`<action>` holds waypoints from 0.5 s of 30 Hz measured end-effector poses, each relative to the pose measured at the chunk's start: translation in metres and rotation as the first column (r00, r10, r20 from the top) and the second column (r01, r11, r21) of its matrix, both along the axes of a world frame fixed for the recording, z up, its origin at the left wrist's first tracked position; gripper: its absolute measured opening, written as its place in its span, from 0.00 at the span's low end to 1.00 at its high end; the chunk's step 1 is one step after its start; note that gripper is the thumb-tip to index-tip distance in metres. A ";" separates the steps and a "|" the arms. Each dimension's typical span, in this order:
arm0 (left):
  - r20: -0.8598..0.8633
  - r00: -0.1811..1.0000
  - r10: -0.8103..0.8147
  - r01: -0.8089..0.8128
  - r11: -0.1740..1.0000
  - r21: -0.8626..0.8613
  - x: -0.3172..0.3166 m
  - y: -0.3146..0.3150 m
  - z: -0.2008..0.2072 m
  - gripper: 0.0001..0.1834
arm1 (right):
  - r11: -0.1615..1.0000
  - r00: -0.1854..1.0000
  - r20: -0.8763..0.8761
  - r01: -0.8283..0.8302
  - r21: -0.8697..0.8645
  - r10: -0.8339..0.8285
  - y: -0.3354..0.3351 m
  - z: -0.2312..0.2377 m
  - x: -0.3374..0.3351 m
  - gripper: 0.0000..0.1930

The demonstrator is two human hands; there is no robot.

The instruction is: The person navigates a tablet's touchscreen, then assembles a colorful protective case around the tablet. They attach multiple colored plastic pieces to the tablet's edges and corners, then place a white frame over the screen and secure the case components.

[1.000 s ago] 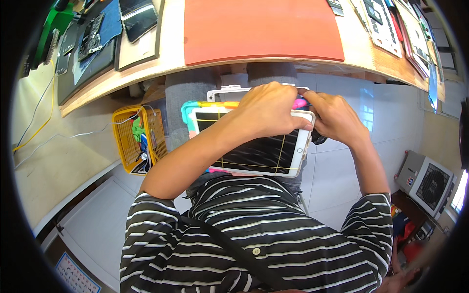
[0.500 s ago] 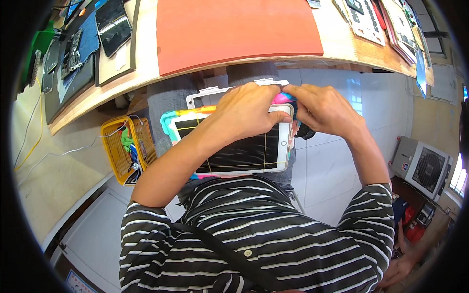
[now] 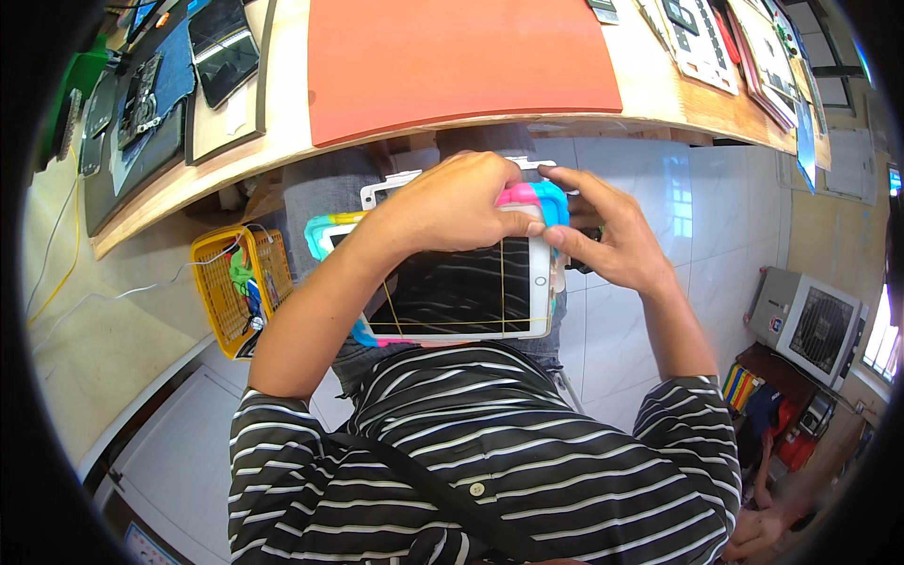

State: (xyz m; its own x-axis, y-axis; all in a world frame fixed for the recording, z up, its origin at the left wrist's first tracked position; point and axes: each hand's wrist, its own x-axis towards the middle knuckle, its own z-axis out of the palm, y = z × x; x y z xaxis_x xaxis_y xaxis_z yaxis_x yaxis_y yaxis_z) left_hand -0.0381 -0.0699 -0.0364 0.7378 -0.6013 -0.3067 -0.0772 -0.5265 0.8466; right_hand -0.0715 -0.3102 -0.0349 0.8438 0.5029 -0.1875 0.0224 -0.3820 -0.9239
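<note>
A tablet [image 3: 447, 292] with a white border and dark screen lies across my lap, thin yellow lines crossing its glass. Around its edge runs a soft, multicoloured case [image 3: 554, 202], turquoise, pink and yellow. My left hand [image 3: 457, 202] is closed over the far edge, its thumb on the tablet's front near the far right corner. My right hand [image 3: 617, 231] grips that turquoise corner, with the thumb on its near side and fingers curled beyond. Behind the tablet, a white frame [image 3: 369, 195] shows partly; my left hand and the case hide the remainder.
In front stands a wooden table with an orange mat [image 3: 461, 66]. A dark phone or tablet [image 3: 224, 56] and loose parts lie at its left; boards and panels [image 3: 702, 42] at its right. On the floor are a yellow basket [image 3: 212, 292] with cables and a grey fan unit [image 3: 805, 320].
The turquoise corner of the case now shows around the tablet's far right corner. My right hand has opened out from a bunched grip, its thumb moving nearer. My left hand has shifted slightly left.
</note>
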 end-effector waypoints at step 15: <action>0.365 0.915 0.175 -0.163 0.985 -0.063 -0.018 0.007 -0.008 0.14 | 0.961 0.962 -0.081 0.266 0.081 -0.259 0.029 -0.032 -0.033 0.38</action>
State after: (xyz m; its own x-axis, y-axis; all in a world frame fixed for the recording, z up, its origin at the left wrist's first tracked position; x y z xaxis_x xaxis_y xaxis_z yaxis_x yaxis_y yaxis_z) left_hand -0.0563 -0.0630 -0.0441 0.8862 -0.4627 0.0222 -0.2983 -0.5333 0.7916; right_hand -0.1046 -0.2816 -0.0671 0.9350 0.2827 -0.2141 -0.1326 -0.2811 -0.9505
